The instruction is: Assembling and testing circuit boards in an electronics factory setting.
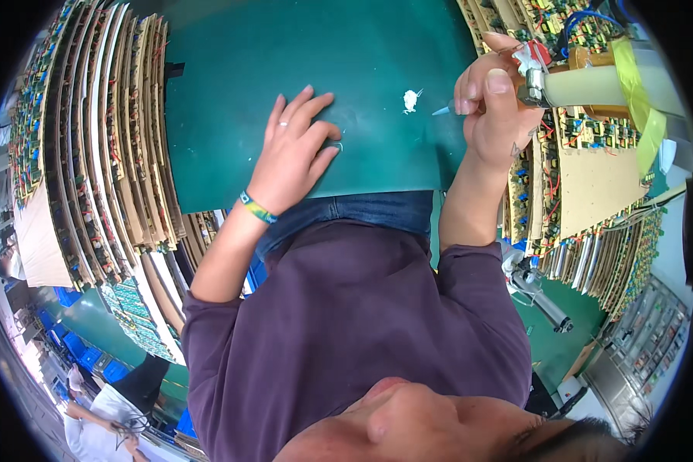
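Blue nozzle (441,111) sticks out of your R hand (494,108), fingers curled round it, prob. for aim; L hand (296,142) spread wide over green mat (377,46), prob. for support.

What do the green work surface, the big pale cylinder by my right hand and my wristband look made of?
Green work surface: probably rubber or vinyl, judging by its smooth, softly shiny face. Pale cylinder: likely plastic, smooth, since it looks milky and faintly translucent. Wristband: perhaps fabric or silicone, matte; it curves snugly, texture too small to tell.
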Demonstrator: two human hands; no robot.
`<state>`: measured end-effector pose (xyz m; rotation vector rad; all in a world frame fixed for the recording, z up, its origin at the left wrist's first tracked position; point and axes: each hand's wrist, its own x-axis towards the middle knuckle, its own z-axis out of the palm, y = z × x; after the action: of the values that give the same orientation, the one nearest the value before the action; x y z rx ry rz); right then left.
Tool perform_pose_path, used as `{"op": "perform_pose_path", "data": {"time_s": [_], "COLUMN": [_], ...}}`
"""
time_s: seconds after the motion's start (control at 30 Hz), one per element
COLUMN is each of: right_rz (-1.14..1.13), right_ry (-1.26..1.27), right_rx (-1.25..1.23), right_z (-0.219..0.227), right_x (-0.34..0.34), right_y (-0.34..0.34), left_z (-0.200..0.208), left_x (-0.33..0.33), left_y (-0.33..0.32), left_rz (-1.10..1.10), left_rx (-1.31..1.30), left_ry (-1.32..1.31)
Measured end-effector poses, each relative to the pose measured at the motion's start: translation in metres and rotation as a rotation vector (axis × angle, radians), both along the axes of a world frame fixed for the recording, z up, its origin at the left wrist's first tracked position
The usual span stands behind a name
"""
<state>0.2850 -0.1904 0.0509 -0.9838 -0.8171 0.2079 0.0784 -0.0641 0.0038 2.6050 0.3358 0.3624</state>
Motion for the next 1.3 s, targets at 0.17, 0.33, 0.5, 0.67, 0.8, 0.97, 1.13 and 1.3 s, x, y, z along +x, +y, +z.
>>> {"op": "perform_pose_path", "data": {"time_s": [0.17,0.33,0.5,0.67,0.8,0.97,1.13,1.3], "right_rz": [-0.005,-0.020,-0.077,-0.028,-0.059,-0.004,0.035,0.134], "right_ry": [-0.005,-0.043,-0.011,0.007,-0.027,-0.025,-0.002,0.376], "right_rx": [-0.003,-0.052,-0.114,-0.070,-0.068,-0.025,-0.036,-0.043], "right_z": [0.000,0.004,0.004,-0.001,-0.003,-0.008,-0.010,-0.011], "right_x": [0.002,0.001,0.001,0.007,0.009,0.013,0.012,0.014], "right_y": [0.000,0.000,-0.002,-0.004,-0.003,-0.002,-0.006,-0.023], "left_z": [-0.003,0.003,0.014,0.007,0.007,-0.004,-0.013,0.000], "left_x": [0.007,0.017,0.070,0.169,0.228,0.243,0.212,0.204], "left_y": [0.004,0.016,0.077,0.175,0.242,0.275,0.290,0.236], "left_rz": [-0.062,-0.099,-0.080,-0.061,0.037,0.324,0.369,0.231], "left_rx": [0.008,-0.020,0.058,0.164,-0.016,-0.175,-0.237,-0.381], "left_ry": [0.023,0.014,-0.132,-0.400,-0.290,-0.332,-0.324,-0.200]}}
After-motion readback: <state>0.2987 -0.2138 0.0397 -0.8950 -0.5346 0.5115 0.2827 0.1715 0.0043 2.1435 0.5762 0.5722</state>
